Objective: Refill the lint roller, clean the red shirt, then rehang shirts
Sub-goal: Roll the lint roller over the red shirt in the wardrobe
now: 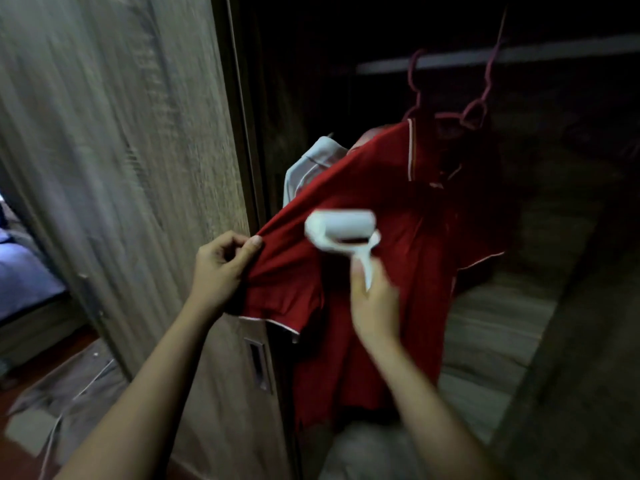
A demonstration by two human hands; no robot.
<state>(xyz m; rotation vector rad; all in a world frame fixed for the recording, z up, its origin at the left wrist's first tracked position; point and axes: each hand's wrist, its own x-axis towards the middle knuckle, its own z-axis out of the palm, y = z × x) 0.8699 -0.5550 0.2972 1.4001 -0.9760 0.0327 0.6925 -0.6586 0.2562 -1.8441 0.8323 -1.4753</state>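
A red shirt with white piping hangs on a pink hanger from the wardrobe rail. My left hand pinches its left sleeve and pulls the cloth out taut to the left. My right hand grips the handle of a white lint roller, blurred, whose roll lies against the shirt's chest. A grey shirt hangs just behind the red one, mostly hidden.
A wood-grain wardrobe door with a recessed handle stands at left. A second pink hanger dangles from the rail. Grey cloth lies on the floor at lower left. The wardrobe's wooden shelf sits behind the shirt.
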